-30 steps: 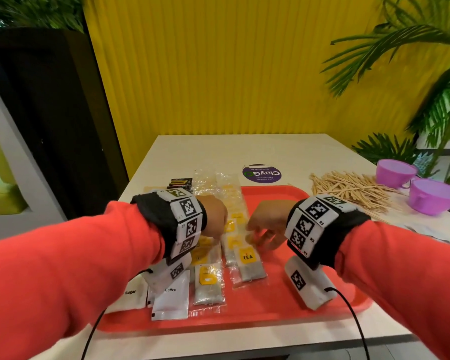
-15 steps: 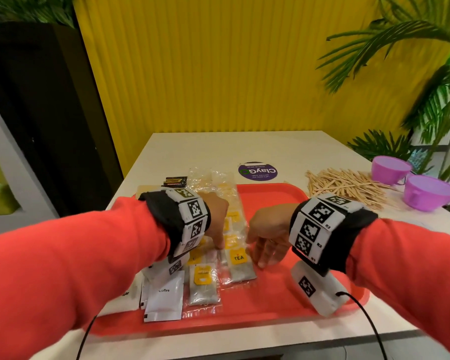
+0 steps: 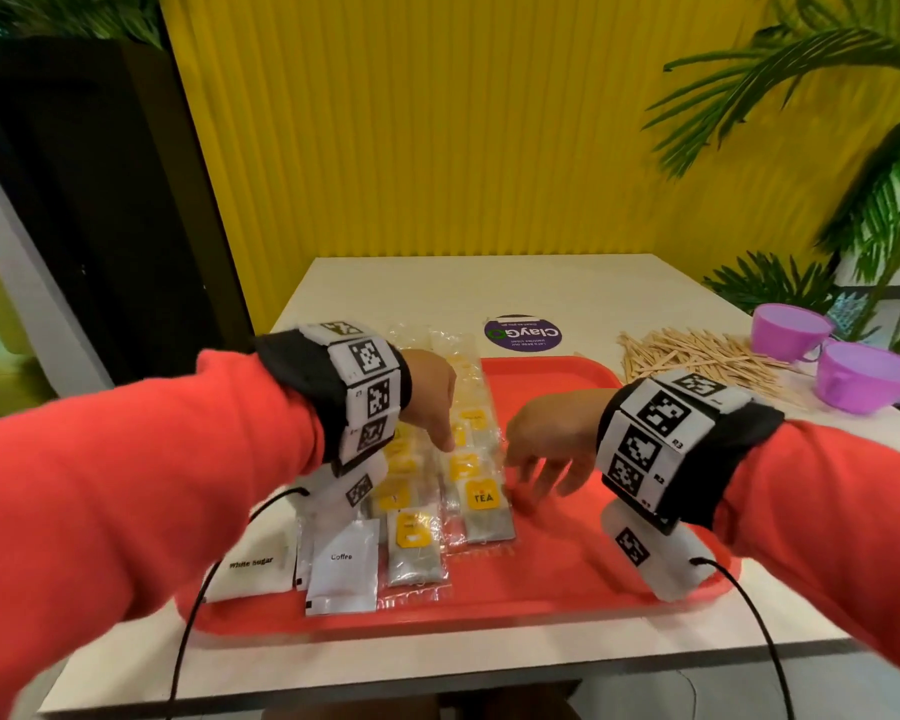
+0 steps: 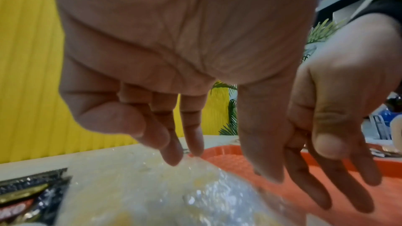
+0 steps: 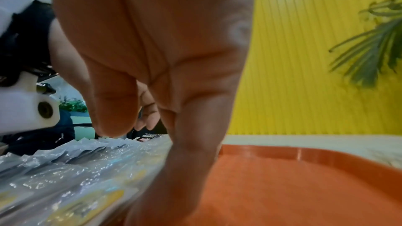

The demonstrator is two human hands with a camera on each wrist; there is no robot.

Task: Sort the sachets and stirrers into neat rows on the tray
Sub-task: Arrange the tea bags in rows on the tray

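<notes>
A red tray (image 3: 567, 563) holds two rows of clear tea sachets with yellow labels: a right row (image 3: 481, 498) and a left row (image 3: 411, 537). A white coffee sachet (image 3: 341, 569) and a white sugar sachet (image 3: 248, 569) lie at the tray's left. My left hand (image 3: 444, 438) hovers over the rows with relaxed fingers, and its fingertips (image 4: 174, 157) touch the plastic of a tea sachet (image 4: 217, 186). My right hand (image 3: 536, 472) has straight fingers (image 5: 185, 169) against the right edge of the right row (image 5: 76, 178). Neither hand holds anything.
A pile of wooden stirrers (image 3: 697, 356) lies on the white table right of the tray. Two purple cups (image 3: 788, 330) (image 3: 863, 376) stand beyond it. A purple round sticker (image 3: 523, 332) is behind the tray. Dark sachets (image 4: 28, 195) lie off the tray's far left corner.
My right hand's fingers have uncurled and stretched out along the right side of the tea row. My left hand has shifted slightly, its fingertips lowered onto the sachets.
</notes>
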